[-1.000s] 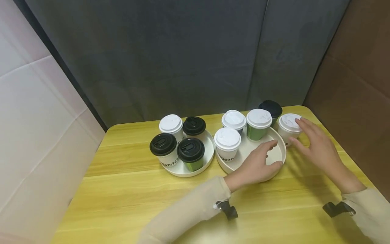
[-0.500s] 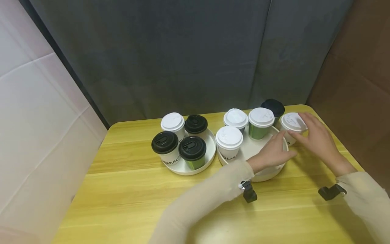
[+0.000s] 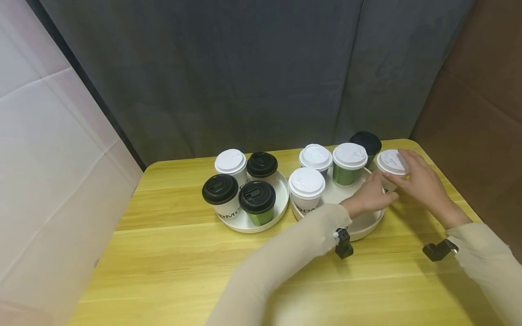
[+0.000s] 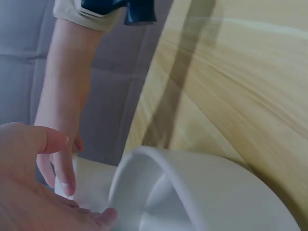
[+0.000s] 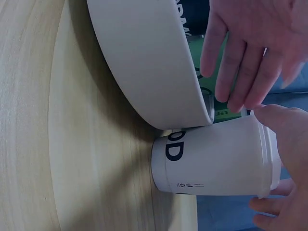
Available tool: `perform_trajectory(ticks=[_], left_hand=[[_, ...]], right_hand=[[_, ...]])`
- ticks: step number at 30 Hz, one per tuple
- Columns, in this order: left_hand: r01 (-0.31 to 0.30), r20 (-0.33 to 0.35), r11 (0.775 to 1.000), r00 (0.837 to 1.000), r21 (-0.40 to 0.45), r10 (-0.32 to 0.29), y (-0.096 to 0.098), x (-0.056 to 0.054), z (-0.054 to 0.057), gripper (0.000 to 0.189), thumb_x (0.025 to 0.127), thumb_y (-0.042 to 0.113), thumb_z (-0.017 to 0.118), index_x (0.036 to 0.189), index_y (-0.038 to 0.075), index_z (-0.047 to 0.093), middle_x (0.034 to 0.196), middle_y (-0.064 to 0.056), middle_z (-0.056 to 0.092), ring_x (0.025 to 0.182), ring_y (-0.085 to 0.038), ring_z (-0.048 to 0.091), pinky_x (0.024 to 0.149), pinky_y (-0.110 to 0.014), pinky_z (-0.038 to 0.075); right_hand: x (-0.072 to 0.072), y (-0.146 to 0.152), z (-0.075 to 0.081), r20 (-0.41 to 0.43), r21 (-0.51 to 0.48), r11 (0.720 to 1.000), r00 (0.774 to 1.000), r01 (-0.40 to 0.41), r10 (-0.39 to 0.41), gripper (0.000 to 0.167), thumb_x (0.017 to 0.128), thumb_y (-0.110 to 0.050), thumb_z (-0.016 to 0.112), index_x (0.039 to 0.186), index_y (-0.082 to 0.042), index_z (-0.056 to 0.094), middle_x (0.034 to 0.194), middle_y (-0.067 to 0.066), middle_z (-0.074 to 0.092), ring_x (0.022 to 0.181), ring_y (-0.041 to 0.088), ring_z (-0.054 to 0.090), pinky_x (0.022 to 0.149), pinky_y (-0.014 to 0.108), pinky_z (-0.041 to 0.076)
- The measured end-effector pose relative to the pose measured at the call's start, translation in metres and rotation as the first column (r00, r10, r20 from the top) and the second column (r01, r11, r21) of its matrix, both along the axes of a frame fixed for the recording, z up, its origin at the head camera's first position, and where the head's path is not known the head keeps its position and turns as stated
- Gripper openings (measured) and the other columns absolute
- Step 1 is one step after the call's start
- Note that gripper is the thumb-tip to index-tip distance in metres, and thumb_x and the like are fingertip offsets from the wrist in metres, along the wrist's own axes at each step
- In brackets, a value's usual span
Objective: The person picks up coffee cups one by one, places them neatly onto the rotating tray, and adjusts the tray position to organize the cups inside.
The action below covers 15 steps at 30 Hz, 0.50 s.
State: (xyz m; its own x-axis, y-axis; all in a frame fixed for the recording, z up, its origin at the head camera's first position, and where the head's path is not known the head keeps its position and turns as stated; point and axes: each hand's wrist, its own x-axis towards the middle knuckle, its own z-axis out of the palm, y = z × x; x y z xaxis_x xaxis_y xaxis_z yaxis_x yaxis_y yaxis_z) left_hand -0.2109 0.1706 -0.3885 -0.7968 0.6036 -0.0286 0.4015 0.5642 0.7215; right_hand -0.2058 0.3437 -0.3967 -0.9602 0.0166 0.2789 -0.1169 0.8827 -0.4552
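Observation:
A white paper cup with a white lid (image 3: pixel 392 162) stands upright on the table, just right of the right-hand round tray (image 3: pixel 363 233). My right hand (image 3: pixel 424 185) holds it near the top; the right wrist view has thumb and fingers on opposite sides of the lid of the cup (image 5: pixel 211 159). Over the tray's right part, my left hand (image 3: pixel 369 197) reaches toward the same cup. Its fingers are fairly straight in the right wrist view, where the left hand (image 5: pixel 250 57) appears beside the lid and holds nothing. Whether it touches the cup cannot be told.
On the right-hand tray stand a green cup (image 3: pixel 345 174) and two more white-lidded cups. A black-lidded cup (image 3: pixel 367 142) is behind it. The left round tray (image 3: pixel 281 206) carries several lidded cups. A grey cloth (image 3: pixel 244 81) hangs behind the wooden table (image 3: pixel 171 253).
My left hand has moved right and away from me across the tray to the white cup. My right hand has closed in around that cup's lid. The cups appear to stay in place.

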Motion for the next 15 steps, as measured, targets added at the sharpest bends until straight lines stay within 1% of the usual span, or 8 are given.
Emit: perform_trajectory(ticks=[4,7,12,15], left_hand=[[-0.004,-0.026,0.999,1.0,-0.051,0.002,0.0013,-0.0026,-0.0016,0.074,0.091,0.03,0.058,0.153,0.005,0.028,0.157,-0.002,0.038,0.144,-0.008,0.037,0.115,-0.013,0.031],[0.002,-0.036,0.998,0.999,-0.055,-0.004,0.0015,-0.0039,-0.0031,0.075,0.091,0.029,0.058,0.154,0.005,0.026,0.159,-0.003,0.036,0.146,-0.01,0.035,0.117,-0.014,0.029],[0.006,-0.015,0.998,1.0,-0.054,-0.007,0.0029,-0.005,-0.0076,0.077,0.092,0.027,0.055,0.157,0.004,0.02,0.164,-0.006,0.026,0.151,-0.014,0.027,0.12,-0.015,0.022],[0.006,-0.018,0.999,1.0,-0.053,-0.007,0.0041,-0.0053,-0.0092,0.076,0.093,0.027,0.054,0.157,0.004,0.021,0.165,-0.007,0.025,0.152,-0.015,0.026,0.121,-0.015,0.021]], right_hand=[[-0.0005,0.0,-0.0001,-0.01,0.011,1.0,1.0,0.0,0.0,0.082,0.091,-0.04,0.068,0.151,0.003,0.031,0.152,0.035,0.032,0.133,0.057,0.036,0.102,0.073,0.032],[-0.0001,-0.0001,-0.0002,-0.023,0.013,1.0,1.0,-0.001,0.001,0.08,0.092,-0.039,0.068,0.15,0.003,0.033,0.151,0.034,0.034,0.132,0.057,0.038,0.1,0.072,0.034],[-0.0002,0.0005,-0.0017,-0.046,0.008,1.0,0.999,0.004,-0.004,0.077,0.091,-0.036,0.069,0.148,0.002,0.035,0.148,0.034,0.038,0.129,0.056,0.041,0.097,0.071,0.036],[-0.0008,0.0007,-0.0013,-0.066,-0.001,1.0,0.998,0.012,-0.012,0.077,0.09,-0.035,0.071,0.147,0.003,0.037,0.145,0.035,0.041,0.126,0.055,0.043,0.094,0.071,0.038]])
